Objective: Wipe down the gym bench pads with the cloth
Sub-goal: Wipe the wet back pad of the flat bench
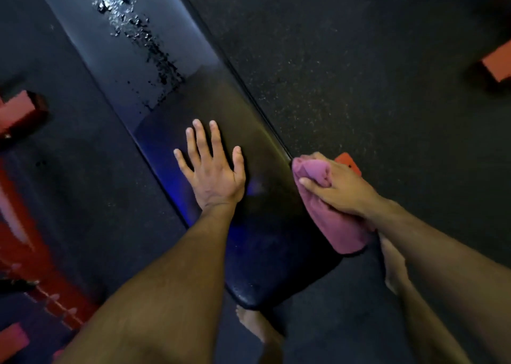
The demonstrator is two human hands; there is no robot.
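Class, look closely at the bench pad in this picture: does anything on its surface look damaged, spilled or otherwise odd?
Yes. The far part of the bench pad bears a glistening wet-looking patch trailing into dark specks; whether spilled liquid or cracked covering cannot be told. The pink cloth is nowhere near it.

Bench pad [154,67] running from near centre up to the far left, hands at its near end.

The left hand [211,170] lies flat on the pad, fingers spread, near the pad's near end. The right hand [336,189] is just to the right, at the pad's right edge, gripping the cloth [343,231], which hangs against that edge. Wet patches [130,23] sit on the pad farther away, beyond the left hand. The floor [359,73] spreads on both sides; the frame [19,114] lies to the left, and a bare foot [257,327] stands below the pad's near end.
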